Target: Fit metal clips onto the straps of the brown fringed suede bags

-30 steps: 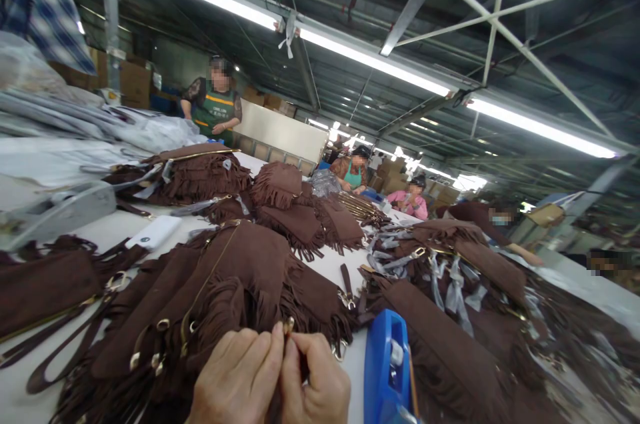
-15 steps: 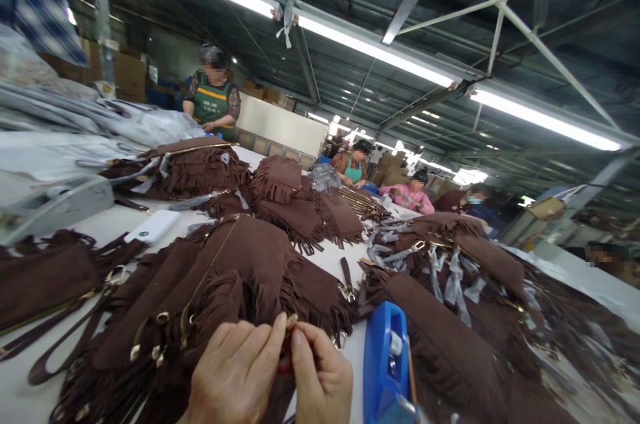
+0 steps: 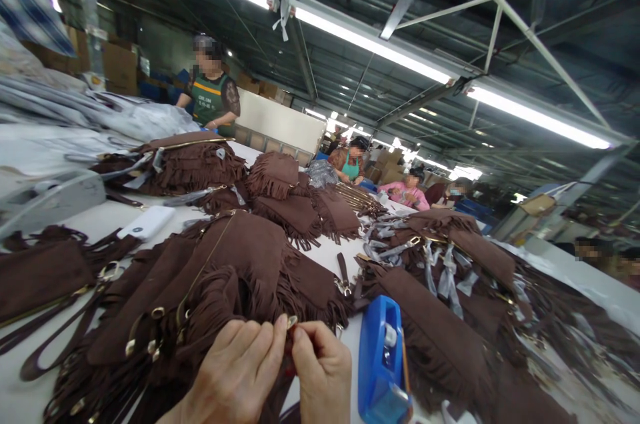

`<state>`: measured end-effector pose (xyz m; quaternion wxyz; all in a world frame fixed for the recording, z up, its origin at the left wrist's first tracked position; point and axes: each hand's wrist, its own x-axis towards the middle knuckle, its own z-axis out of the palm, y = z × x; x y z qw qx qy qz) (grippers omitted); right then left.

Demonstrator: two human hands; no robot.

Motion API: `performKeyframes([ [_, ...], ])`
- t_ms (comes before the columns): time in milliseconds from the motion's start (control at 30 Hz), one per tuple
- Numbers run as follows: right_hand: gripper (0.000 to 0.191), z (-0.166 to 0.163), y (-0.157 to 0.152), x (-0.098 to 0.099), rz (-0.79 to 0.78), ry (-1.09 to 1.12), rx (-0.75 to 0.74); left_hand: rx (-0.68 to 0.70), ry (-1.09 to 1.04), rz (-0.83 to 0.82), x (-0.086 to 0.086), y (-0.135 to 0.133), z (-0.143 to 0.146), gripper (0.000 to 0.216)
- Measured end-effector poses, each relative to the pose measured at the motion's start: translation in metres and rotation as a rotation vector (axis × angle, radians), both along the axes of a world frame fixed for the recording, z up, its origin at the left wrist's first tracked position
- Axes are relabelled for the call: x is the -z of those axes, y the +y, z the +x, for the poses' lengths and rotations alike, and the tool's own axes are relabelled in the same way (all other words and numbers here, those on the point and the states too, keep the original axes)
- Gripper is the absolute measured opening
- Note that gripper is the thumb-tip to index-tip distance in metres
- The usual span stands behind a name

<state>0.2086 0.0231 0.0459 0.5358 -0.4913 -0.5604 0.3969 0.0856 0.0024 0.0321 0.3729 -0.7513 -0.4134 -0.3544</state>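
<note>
My left hand (image 3: 235, 374) and my right hand (image 3: 324, 371) meet at the bottom middle, fingertips pinched together on a small gold metal fitting (image 3: 291, 322) of a brown fringed suede bag (image 3: 235, 277). The bag lies on top of a heap of like bags with gold rings and straps (image 3: 145, 337) on a white table (image 3: 115, 217). Most of the fitting is hidden between my fingers. A blue tape dispenser (image 3: 381, 364) stands just right of my right hand.
More brown fringed bags (image 3: 280, 191) pile up along the table, some with grey wrapped straps (image 3: 440, 271). A white flat device (image 3: 147, 223) and grey plastic bags (image 3: 125, 121) lie at left. A person in a green apron (image 3: 211, 94) stands behind; other people sit farther back.
The view has shifted slightly; both hands stay pinched on the fitting, with only small finger movements and a slight drift to the right.
</note>
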Motion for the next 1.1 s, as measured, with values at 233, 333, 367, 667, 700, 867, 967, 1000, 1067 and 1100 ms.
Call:
performKeyframes([
  [233, 0.023, 0.002, 0.005, 0.009, -0.104, 0.130, -0.049, 0.026, -0.059, 0.019, -0.003, 0.002, 0.003, 0.027],
  [333, 0.026, 0.004, 0.004, 0.010, -0.119, 0.164, -0.100, 0.025, -0.099, 0.036, 0.002, 0.005, 0.004, 0.025],
  [367, 0.027, 0.004, 0.004, 0.011, -0.113, 0.161, -0.113, 0.026, -0.109, 0.044, 0.003, 0.006, 0.004, 0.025],
  [667, 0.030, 0.006, 0.004, 0.010, -0.113, 0.161, -0.104, 0.025, -0.051, -0.008, 0.013, 0.005, 0.003, 0.027],
  [700, 0.028, 0.005, 0.004, 0.009, -0.130, 0.173, -0.102, 0.027, -0.042, -0.013, 0.014, 0.004, 0.003, 0.028],
  [867, 0.021, 0.001, 0.006, 0.007, -0.211, 0.243, -0.038, 0.020, -0.038, 0.016, 0.018, 0.006, 0.003, 0.028],
  [967, 0.018, -0.002, 0.008, 0.008, -0.251, 0.318, -0.032, 0.018, -0.065, 0.030, 0.017, 0.008, 0.003, 0.027],
  [1000, 0.018, -0.003, 0.009, 0.009, -0.264, 0.350, -0.039, 0.017, -0.072, 0.034, 0.016, 0.009, 0.003, 0.026],
  [1067, 0.019, -0.003, 0.008, 0.009, -0.283, 0.404, -0.064, 0.014, -0.067, 0.029, 0.014, 0.009, 0.002, 0.026],
  [1100, 0.021, -0.002, 0.008, 0.009, -0.288, 0.411, -0.077, 0.013, -0.057, 0.024, 0.013, 0.009, 0.002, 0.026],
])
